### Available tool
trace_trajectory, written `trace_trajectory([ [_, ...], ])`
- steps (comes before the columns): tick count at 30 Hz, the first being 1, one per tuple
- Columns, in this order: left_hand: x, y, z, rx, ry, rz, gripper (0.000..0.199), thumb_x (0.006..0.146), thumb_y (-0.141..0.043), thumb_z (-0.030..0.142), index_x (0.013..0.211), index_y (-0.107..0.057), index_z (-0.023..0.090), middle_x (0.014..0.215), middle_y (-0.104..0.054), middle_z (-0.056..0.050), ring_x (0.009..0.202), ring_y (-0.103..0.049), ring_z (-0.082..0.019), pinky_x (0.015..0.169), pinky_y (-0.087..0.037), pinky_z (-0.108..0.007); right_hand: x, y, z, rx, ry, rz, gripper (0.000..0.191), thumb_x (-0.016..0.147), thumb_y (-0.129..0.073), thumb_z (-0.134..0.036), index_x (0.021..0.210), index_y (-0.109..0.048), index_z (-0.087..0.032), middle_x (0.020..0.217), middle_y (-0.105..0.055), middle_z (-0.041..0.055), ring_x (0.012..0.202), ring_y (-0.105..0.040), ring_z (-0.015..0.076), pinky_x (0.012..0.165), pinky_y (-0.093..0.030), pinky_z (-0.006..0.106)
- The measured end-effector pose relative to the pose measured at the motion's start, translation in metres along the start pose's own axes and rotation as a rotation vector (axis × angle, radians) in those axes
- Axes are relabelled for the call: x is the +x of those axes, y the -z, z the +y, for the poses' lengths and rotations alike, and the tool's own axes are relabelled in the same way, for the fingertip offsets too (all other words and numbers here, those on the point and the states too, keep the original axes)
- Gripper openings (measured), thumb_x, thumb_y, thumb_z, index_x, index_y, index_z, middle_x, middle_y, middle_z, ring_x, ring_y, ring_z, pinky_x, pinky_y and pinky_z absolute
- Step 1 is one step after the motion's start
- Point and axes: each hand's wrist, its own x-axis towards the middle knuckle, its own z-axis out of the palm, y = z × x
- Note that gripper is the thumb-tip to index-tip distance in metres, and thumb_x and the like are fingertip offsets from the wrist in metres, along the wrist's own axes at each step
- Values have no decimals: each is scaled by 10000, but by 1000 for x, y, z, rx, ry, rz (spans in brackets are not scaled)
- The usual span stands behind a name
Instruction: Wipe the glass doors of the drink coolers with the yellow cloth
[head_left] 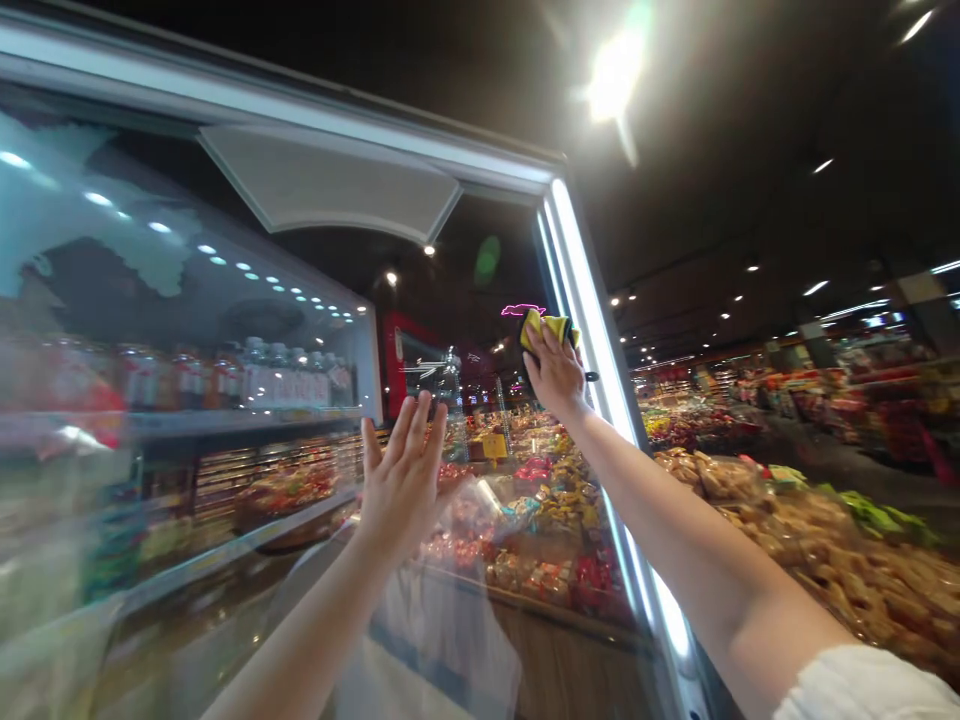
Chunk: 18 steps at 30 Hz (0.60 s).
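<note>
A large glass door [480, 330] with a lit frame fills the view in front of me. My right hand [556, 372] presses a folded yellow-and-black cloth [556, 328] against the glass, close to the bright strip on the door's right edge. Its fingers lie spread over the cloth. Lower and to the left, my left hand [405, 465] is raised at the pane with fingers stretched out and nothing held. Whether its fingertips touch the glass I cannot tell.
Several bottles [285, 375] line a shelf at the left, seen in or through the glass. Bagged tan goods [817, 540] are heaped on a display to the right of the door. A bright ceiling lamp [616, 78] glares overhead.
</note>
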Motion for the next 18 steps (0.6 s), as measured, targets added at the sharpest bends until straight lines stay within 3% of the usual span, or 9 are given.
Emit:
trace_trajectory([
  [2,7,-3,3,2,-2,14,818,985,-494,548,1647,-163,201,1669,-282,-179,1537,-301,-365,1253,-5,-666,8,-3,-9,-28,-29,-10,566,1057,-326,-428,1598,-363,-263,1656,-376,37,1471,-403,354,1216,-293,632],
  [5,14,-9,13,-17,-7,33,800,986,-487,555,1639,-208,184,1664,-293,-188,1542,-288,-365,1258,-14,-658,-10,-2,-13,-53,203,-68,576,1048,-376,-431,1608,-328,-307,1678,-328,-3,1473,-408,312,1250,-267,565],
  [7,16,-12,21,-40,-22,36,793,986,-490,552,1635,-223,183,1660,-304,-187,1543,-288,-361,1262,-20,-651,-29,2,3,-47,394,-108,590,1034,-428,-415,1608,-312,-349,1676,-331,-34,1468,-420,280,1262,-261,523],
  [9,18,-15,28,-56,-44,37,785,990,-484,544,1636,-218,187,1655,-316,-185,1541,-297,-357,1261,-22,-657,-37,5,28,-48,458,-113,574,1029,-448,-392,1593,-345,-362,1659,-367,-45,1466,-428,262,1276,-231,508],
  [12,21,-21,34,-68,-56,43,778,994,-482,533,1639,-202,200,1654,-322,-177,1539,-304,-354,1256,-23,-672,-15,3,54,-59,319,-40,525,1053,-391,-382,1569,-410,-293,1636,-414,8,1461,-442,267,1281,-186,529],
  [15,24,-27,39,-80,-52,52,782,989,-497,521,1641,-189,216,1654,-323,-169,1534,-317,-349,1257,-22,-671,13,-3,49,-68,133,13,536,1063,-345,-408,1570,-411,-246,1635,-414,51,1459,-441,295,1253,-233,557],
  [18,25,-32,46,-84,-51,54,806,978,-527,505,1643,-175,216,1651,-326,-170,1533,-320,-348,1259,-24,-665,2,-4,39,-77,187,-27,554,1054,-360,-422,1592,-367,-289,1668,-354,8,1484,-401,292,1245,-281,519],
])
